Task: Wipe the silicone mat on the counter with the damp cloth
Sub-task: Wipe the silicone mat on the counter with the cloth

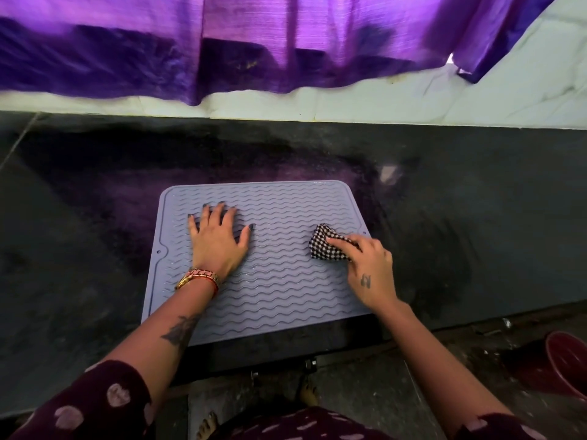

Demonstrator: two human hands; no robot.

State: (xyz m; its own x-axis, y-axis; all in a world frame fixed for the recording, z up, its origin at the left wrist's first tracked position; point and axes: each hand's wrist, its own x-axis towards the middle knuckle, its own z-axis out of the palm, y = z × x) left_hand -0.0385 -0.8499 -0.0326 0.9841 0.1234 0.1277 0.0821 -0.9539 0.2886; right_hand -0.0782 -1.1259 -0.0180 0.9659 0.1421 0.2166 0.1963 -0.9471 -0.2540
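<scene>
Right hand (370, 265) has its grip curled around a bunched checkered cloth (328, 242), fingers pinching it down near the right edge of the silicone mat (279, 281), while the left hand (219, 239) lies flat with fingers spread on the mat's left half. That ridged grey mat sits on the dark desk (476, 217) close to its front edge; being thin, floppy and probably grippy, it should slide or buckle unless pinned. The cloth looks soft and light, best held wadded; how damp it is I cannot tell.
</scene>
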